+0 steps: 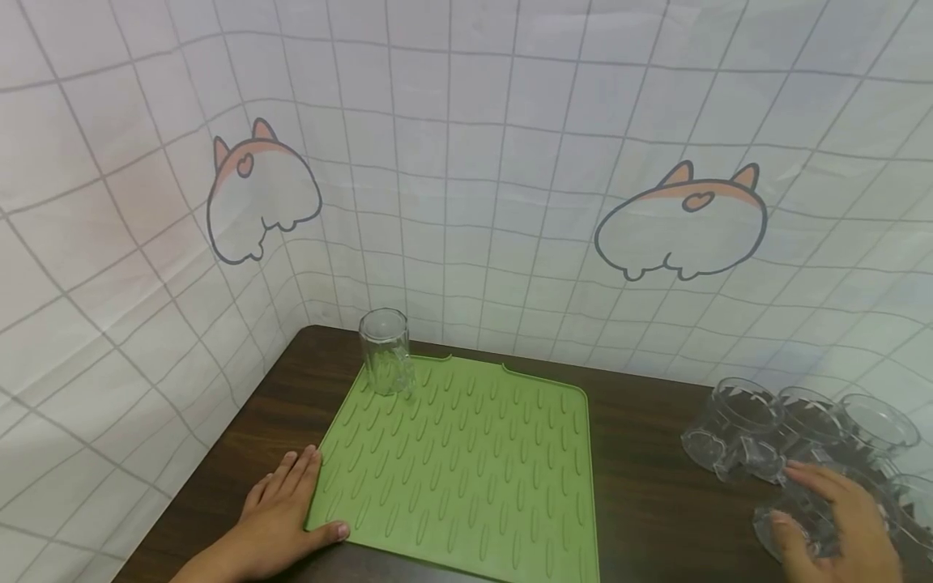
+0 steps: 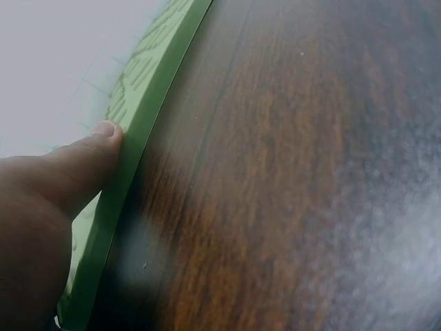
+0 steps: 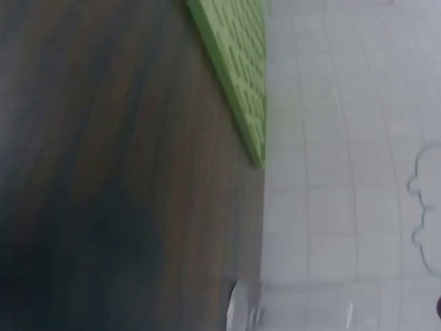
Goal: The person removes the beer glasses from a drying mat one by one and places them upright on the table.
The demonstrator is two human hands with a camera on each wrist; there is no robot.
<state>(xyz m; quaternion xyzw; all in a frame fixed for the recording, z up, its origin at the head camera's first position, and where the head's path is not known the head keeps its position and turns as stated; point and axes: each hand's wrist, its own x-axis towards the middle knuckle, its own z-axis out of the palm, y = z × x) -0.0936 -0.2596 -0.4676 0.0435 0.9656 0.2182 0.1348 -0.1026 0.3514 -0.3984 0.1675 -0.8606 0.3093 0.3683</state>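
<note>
My left hand [image 1: 280,510] lies flat at the near left corner of a green ridged drying mat [image 1: 466,470], fingers straight beside its left edge. Its thumb [image 2: 96,148] touches the mat's front edge in the left wrist view. On the mat's far left corner stands a clear glass mug [image 1: 386,356], handle toward the right. My right hand [image 1: 845,526] is at a cluster of clear glass mugs on the right, thumb and fingers spread apart over a near mug [image 1: 773,526]. Whether it touches that mug is unclear. A farther mug [image 1: 736,413] stands just beyond the fingertips.
The mat lies on a dark wooden table [image 1: 649,461]. Several glass mugs stand close together at the right, their handles near one another. A white gridded cloth [image 1: 481,202] with cartoon animal drawings rises behind the table and along its left side.
</note>
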